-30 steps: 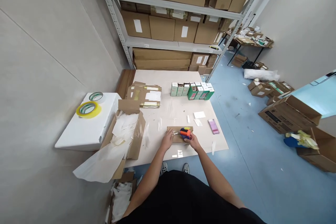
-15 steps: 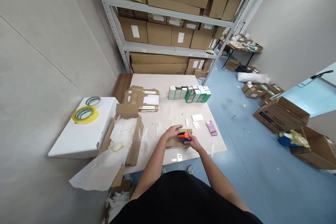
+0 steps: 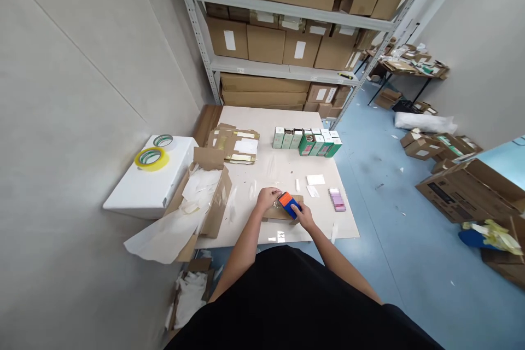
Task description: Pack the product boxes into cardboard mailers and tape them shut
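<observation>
A small brown cardboard box (image 3: 274, 212) lies near the front edge of the pale table (image 3: 283, 175). My left hand (image 3: 268, 198) rests on the box's left end, fingers curled over it. My right hand (image 3: 304, 215) is closed round an orange and blue tape dispenser (image 3: 288, 203) that sits on top of the box, tilted towards the left hand. Clear tape glints between the dispenser and the left hand.
A row of green and white cartons (image 3: 307, 141) stands at the table's far side, flattened cardboard (image 3: 234, 145) to the left. An open box of white wrapping (image 3: 205, 191) overhangs the left edge. Tape rolls (image 3: 151, 158) lie on a white block. Shelving (image 3: 287, 38) and floor boxes (image 3: 463, 186) surround.
The dispenser has tilted and shifted a little along the box top. My left hand stays on the box's left end. The camera view has swung slightly right.
</observation>
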The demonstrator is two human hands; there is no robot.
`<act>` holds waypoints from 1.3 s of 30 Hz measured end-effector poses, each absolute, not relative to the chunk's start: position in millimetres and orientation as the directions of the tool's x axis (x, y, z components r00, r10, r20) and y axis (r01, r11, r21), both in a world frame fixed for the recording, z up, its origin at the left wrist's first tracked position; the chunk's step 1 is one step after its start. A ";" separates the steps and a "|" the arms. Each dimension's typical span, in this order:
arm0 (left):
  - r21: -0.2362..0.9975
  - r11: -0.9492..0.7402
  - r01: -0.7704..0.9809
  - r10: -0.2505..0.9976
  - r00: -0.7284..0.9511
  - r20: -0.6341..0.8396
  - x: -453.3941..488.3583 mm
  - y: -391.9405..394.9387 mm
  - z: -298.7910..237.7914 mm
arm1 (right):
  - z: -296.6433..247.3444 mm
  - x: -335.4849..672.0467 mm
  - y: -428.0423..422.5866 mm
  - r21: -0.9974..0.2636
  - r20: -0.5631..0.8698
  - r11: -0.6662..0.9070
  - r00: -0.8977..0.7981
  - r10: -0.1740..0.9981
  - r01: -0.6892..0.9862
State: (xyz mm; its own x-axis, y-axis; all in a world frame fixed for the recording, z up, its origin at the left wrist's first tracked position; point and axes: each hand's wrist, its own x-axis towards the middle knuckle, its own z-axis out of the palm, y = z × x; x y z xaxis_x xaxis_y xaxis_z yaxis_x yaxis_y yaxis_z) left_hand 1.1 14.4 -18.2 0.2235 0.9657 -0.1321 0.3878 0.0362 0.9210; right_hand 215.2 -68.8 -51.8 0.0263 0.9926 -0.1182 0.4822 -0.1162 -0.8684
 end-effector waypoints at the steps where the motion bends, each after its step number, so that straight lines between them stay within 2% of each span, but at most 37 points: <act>1: 0.922 0.062 0.383 0.971 0.191 -0.145 -0.7 12.4 -20.2 | -52.8 214.7 -68.3 -0.864 -0.114 -0.113 0.027 0.993 0.491; 6: 0.906 0.178 0.383 0.974 0.061 -0.217 -7.9 4.3 -20.9 | -50.5 216.7 -60.7 -0.834 -0.117 -0.080 -0.034 0.993 0.546; 8: 0.898 0.180 0.401 0.977 0.036 -0.212 -11.2 3.9 -18.0 | -44.8 219.9 -55.5 -0.826 -0.136 -0.068 -0.080 0.987 0.560; 12: 0.875 0.220 0.432 0.974 -0.145 -0.174 -27.8 8.5 -15.3 | -33.4 231.2 -50.1 -0.773 -0.170 -0.058 -0.118 0.978 0.632; 15: 0.864 0.218 0.453 0.974 -0.162 -0.160 -44.2 11.6 -20.2 | -29.5 244.7 -51.6 -0.732 -0.220 -0.091 -0.108 0.969 0.675; 17: 0.847 0.243 0.473 0.968 -0.169 -0.184 -52.6 10.3 -27.2 | -27.7 255.8 -50.4 -0.687 -0.256 -0.104 -0.106 0.961 0.719; 21: 0.802 0.343 0.490 0.930 -0.300 -0.214 -68.6 -0.2 -47.6 | -23.0 280.8 -38.4 -0.514 -0.335 -0.160 -0.026 0.942 0.843; 23: 0.806 0.330 0.491 0.936 -0.280 -0.212 -76.9 -6.7 -59.6 | -21.3 290.3 -32.2 -0.474 -0.365 -0.177 -0.010 0.931 0.862; 26: 0.834 0.355 0.422 0.925 -0.287 -0.248 -83.8 -14.5 -78.4 | -20.1 295.2 -27.5 -0.463 -0.371 -0.161 -0.026 0.928 0.872; 31: 0.883 0.422 0.202 0.878 -0.334 -0.343 -81.5 -15.9 -103.0 | -16.9 289.8 -26.9 -0.456 -0.373 -0.172 -0.012 0.928 0.874; 39: 0.837 0.545 0.048 0.807 -0.302 -0.507 -77.1 -11.6 -126.6 | -2.3 284.3 -19.8 -0.361 -0.426 -0.219 0.049 0.903 0.906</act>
